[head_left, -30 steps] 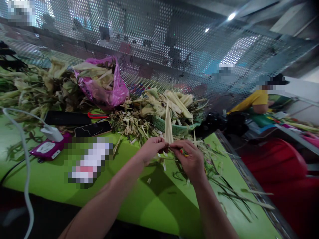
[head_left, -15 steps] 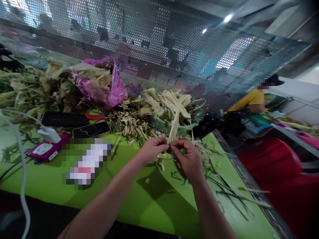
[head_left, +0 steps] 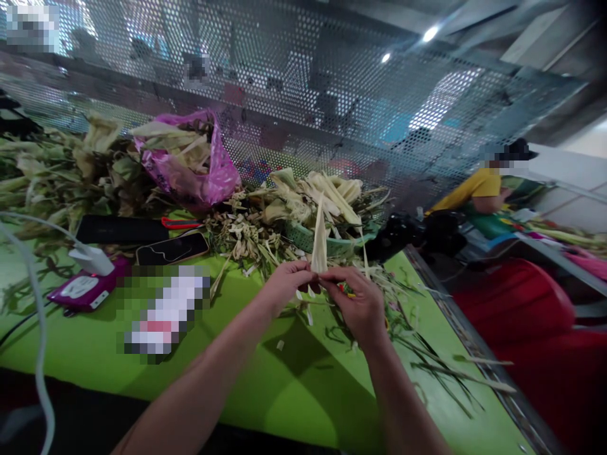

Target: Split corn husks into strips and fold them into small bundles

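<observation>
Pinching closely, the left hand (head_left: 286,285) has its thumb and fingers closed on the lower end of a pale husk strip (head_left: 319,243). The right hand (head_left: 363,304) makes a similar narrow grip at this same end, its fingertips almost meeting the left ones. The strip points upward, in front of a green basket (head_left: 298,237) filled with husks (head_left: 340,197). Below the hands is the green desk (head_left: 270,398); farther to the left, a phone (head_left: 173,249) lies near a pink bag (head_left: 225,180).
</observation>
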Available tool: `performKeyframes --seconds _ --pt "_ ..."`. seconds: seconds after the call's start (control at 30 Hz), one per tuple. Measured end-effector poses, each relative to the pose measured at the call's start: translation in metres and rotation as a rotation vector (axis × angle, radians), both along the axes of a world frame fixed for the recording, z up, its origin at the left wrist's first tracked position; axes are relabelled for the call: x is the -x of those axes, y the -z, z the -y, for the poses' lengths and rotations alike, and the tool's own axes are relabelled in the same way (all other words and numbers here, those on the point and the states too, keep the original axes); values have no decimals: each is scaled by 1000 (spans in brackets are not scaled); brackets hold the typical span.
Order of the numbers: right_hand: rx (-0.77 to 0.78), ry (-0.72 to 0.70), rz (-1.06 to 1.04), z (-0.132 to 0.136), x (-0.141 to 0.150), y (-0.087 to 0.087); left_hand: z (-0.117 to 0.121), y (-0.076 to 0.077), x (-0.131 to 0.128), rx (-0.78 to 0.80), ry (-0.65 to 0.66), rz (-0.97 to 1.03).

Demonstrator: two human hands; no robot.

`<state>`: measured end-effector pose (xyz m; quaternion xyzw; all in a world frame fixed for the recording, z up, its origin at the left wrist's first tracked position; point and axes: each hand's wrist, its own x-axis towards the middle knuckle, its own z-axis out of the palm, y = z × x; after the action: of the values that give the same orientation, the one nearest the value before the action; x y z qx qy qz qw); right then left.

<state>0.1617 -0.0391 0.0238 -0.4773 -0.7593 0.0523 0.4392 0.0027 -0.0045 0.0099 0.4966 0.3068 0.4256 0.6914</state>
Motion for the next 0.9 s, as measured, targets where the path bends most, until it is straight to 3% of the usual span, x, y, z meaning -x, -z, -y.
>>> performKeyframes --seconds 0.23,0.53,0.7,0.9 --pt "-8 23 29 -1 0 0 1 1 -5 93 -51 50" --pt "114 57 -119 2 1 1 -1 0 -2 -78 2 -22" --pt "186 40 -227 0 1 6 0 3 -4 -65 21 -44" --pt "61 -32 -144 -3 0 7 0 5 -3 5 -49 -16"
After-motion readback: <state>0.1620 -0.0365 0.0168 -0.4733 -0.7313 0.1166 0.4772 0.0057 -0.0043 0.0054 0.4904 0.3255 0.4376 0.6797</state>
